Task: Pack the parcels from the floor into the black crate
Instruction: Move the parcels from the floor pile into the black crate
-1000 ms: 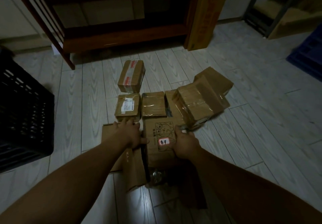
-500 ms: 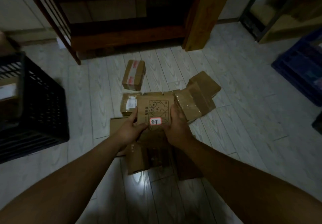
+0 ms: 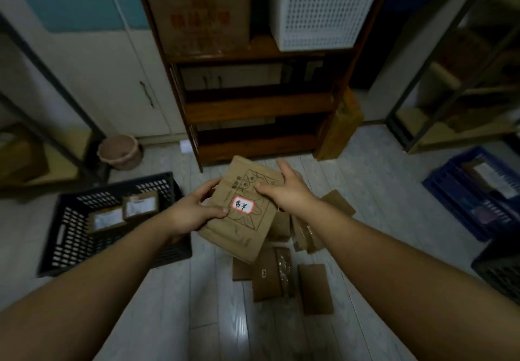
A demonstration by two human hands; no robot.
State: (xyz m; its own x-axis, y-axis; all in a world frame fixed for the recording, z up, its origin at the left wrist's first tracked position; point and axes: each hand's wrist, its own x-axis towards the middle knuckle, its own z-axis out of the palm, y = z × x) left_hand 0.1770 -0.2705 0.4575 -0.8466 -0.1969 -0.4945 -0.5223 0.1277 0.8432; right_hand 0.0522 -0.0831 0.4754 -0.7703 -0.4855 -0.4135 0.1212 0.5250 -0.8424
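The parcel [image 3: 242, 214] hung just right of the black crate [image 3: 69, 244], likely bound for it. The left hand [image 3: 194, 213] pinched its crate-side edge, while the right hand [image 3: 287, 190], fingers spread, merely steadied its top.

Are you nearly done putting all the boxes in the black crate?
Not nearly. Done: two labelled parcels lie in the black crate. In hand: the left hand grips the cartoon parcel above the floor, with the right hand touching it, fingers straight. Left: at least three floor parcels wait below.
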